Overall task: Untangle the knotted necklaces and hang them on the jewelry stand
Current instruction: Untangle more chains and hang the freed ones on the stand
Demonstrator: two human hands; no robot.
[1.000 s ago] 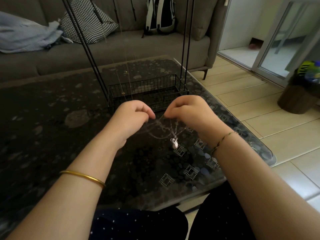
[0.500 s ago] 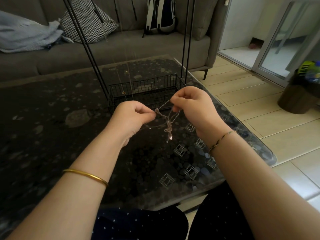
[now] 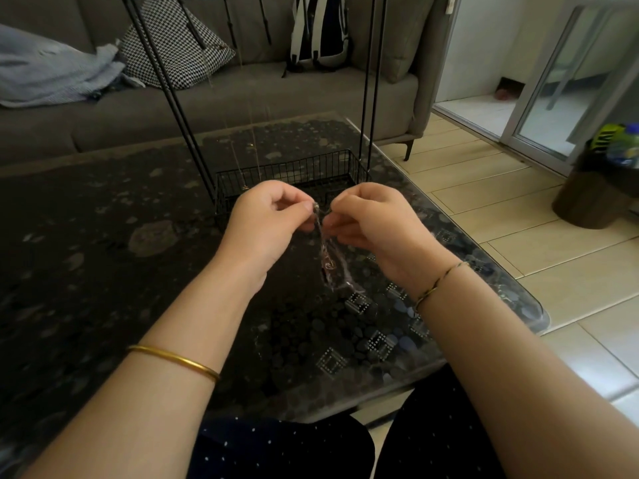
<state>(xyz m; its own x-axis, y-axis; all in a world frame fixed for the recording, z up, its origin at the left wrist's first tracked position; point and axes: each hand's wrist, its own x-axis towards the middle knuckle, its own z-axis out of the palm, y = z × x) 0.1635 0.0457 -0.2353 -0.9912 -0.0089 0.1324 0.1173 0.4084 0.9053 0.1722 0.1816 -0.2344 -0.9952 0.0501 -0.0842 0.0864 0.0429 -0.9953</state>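
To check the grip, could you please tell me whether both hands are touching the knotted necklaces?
Touching. The head view shows the left hand and the right hand each pinching the top of the knotted necklaces, dangling below.

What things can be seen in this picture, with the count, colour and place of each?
necklaces: one tangled bunch, silvery, hanging from both hands above the table
stand: one, black wire, on the table behind the hands
chains: few, count unclear, golden, hanging on the stand
table: one, dark glass, in front
sofa: one, grey, behind the table
cushion: one, black-white check, on the sofa
cloth: one, blue-grey, sofa's left end
backpack: one, black-white, on the sofa
bin: one, brown, floor at right
bangle: one, gold, left forearm
bracelet: one, thin, right wrist
left hand: pinches the necklaces' top
right hand: pinches the necklaces' top
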